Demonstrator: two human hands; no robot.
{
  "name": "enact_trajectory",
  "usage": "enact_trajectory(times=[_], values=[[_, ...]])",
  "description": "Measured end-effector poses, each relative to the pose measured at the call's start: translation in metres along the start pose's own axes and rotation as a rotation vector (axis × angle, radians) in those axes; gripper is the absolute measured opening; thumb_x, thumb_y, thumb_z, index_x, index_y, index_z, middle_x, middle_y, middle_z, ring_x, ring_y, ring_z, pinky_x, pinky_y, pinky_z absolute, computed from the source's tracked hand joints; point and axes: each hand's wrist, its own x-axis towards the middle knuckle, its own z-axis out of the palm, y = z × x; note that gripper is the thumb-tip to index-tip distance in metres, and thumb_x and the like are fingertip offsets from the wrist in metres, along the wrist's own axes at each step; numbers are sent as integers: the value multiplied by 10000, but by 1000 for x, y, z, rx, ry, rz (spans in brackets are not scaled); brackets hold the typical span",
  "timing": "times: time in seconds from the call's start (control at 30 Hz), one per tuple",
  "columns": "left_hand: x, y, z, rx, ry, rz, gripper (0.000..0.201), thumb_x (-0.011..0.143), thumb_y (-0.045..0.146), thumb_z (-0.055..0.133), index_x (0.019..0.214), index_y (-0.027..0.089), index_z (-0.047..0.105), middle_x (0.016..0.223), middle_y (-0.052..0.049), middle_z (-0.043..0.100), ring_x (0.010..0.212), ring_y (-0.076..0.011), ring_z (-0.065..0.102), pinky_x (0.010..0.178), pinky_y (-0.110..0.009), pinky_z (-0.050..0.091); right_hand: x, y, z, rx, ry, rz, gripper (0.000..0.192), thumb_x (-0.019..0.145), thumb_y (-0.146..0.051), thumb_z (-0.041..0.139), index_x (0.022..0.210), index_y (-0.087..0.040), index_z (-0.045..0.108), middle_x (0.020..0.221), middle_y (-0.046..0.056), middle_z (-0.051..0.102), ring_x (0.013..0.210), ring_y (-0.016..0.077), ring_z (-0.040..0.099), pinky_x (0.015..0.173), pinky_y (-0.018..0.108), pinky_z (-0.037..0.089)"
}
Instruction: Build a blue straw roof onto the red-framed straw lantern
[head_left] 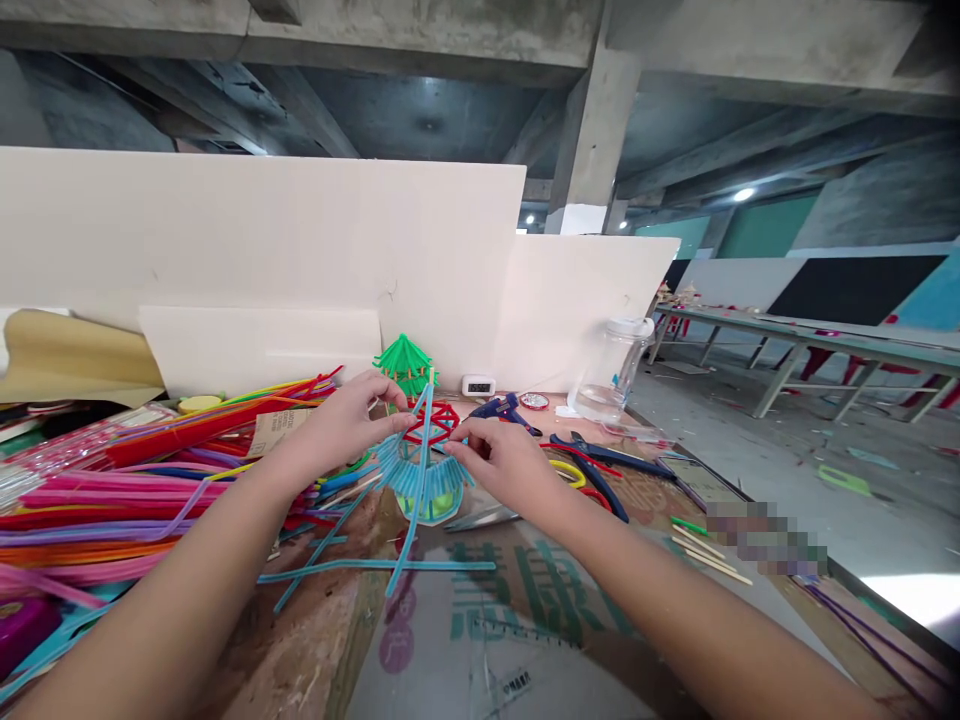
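Both hands on blue straw model, centre of desk.

Left hand pinches the upper end of a long blue straw, whose axis runs down toward the person; right hand pinches the blue straw model fringe just right of it. Clear jar, far right, contents unclear.

Two hands, left and right, one clear jar, one glue gun, one green straw roof
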Motion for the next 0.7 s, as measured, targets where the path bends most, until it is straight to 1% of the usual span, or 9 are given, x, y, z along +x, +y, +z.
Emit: enact_trajectory(times=[0.07,0.13,0.27,0.37,0.43,0.57,0.7], values=[[0,0,-1,-1,-7,84,262,823,462,597,872,205,598,998,-32,562,955,-223,561,889,-378,436,1,2,5,47,-55,40,258,888,-369,550,829,-197,733,587,-22,561,543,100,454,527,233,268],[-1,1,-2,10,-29,140,239,822,439,617,892,212,592,1037,-37,536,999,-229,543,915,-389,432,2,5,10,87,-102,73,252,879,-343,556,839,-192,753,581,-18,576,540,99,455,522,232,272],[-4,6,-2,62,-81,163,193,825,382,639,909,219,579,1163,-54,470,1135,-247,482,979,-407,402,2,6,17,125,-138,75,247,869,-309,554,888,-184,766,633,-8,636,549,99,471,533,230,299],[-4,5,1,78,-90,191,149,845,352,624,900,224,571,1200,-54,436,1197,-246,437,1025,-417,367,0,6,22,175,-113,78,260,870,-315,550,939,-190,766,716,3,684,589,109,504,553,230,329],[-4,1,3,78,-78,213,126,854,338,616,892,226,571,1191,-47,436,1200,-238,431,1038,-418,353,-1,6,26,196,-82,93,270,873,-328,549,958,-194,767,750,12,701,610,118,520,564,232,341],[-1,-4,6,71,-58,247,130,843,338,633,881,227,576,1144,-39,458,1169,-228,445,1017,-405,366,-4,8,31,194,-35,103,276,875,-360,553,974,-213,765,743,13,703,597,122,508,557,233,338],[0,-3,8,95,-56,255,133,842,351,634,869,227,593,1136,-42,470,1163,-232,445,1005,-407,368,-5,6,33,171,-29,84,271,889,-368,535,954,-229,759,728,4,685,594,116,494,558,231,328]])
